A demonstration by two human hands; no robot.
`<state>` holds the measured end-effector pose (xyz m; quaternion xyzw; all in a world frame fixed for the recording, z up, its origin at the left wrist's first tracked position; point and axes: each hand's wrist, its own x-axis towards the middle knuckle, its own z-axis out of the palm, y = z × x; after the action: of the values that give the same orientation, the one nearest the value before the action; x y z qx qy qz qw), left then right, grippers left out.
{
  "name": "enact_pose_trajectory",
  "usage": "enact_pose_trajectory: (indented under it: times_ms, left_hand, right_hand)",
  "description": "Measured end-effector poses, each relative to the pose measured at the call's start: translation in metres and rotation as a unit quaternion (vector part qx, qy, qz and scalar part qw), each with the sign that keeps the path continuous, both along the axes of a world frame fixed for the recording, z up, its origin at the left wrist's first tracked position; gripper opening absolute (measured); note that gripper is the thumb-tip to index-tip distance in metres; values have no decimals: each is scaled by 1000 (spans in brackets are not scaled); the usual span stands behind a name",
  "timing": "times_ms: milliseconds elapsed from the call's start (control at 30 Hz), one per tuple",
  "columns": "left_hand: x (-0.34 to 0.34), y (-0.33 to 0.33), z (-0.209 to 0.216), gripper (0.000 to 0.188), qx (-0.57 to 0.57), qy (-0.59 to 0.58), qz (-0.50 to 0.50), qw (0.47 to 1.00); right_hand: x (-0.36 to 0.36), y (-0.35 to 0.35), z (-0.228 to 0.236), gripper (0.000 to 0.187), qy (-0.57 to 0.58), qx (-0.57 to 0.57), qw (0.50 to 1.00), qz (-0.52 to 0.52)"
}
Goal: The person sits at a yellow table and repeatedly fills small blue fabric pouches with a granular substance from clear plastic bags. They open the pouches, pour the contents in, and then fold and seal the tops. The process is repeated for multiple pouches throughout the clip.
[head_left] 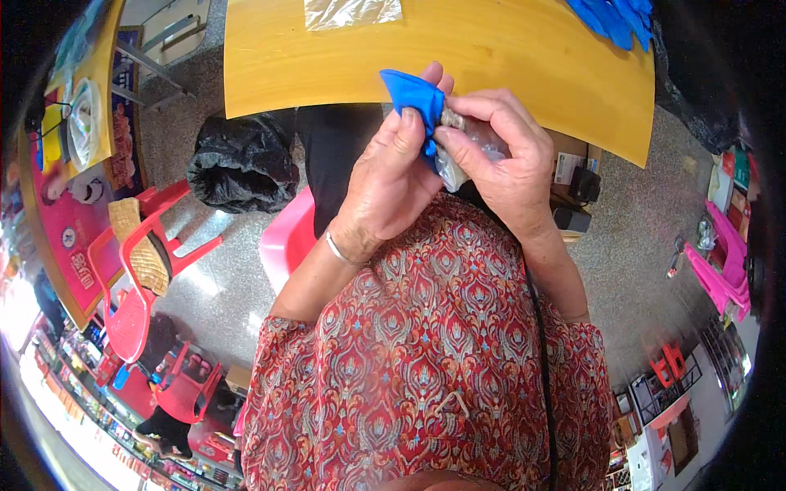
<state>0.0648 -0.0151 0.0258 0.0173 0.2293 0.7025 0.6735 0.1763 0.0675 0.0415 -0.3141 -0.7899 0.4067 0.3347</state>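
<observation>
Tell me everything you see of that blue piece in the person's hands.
The blue piece is bright, plain and smooth, looking like thin, soft sheet or fabric; its exact material is unclear. It is creased, one pointed corner jutting toward the upper left. The left hand pinches it near the yellow table's edge, thumb across its front and hiding part of it. Crinkled clear plastic, held in the right hand, lies against its right side; whether they are joined cannot be told.
</observation>
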Motion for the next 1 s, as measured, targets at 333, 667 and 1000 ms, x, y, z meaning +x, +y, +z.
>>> enact_pose_trajectory:
  times_ms: [333, 667, 1000]
  left_hand:
    - [-9, -3, -3, 62, 18, 31, -55, 998]
    - [-7, -7, -10, 49, -15, -4, -131, 991]
    - [-11, -4, -7, 47, -54, 6, -149, 987]
  right_hand:
    - [1, 4, 8, 19, 0, 7, 996, 85]
    - [9, 10, -6, 29, 12, -206, 977, 49]
    - [2, 17, -14, 16, -4, -49, 998, 46]
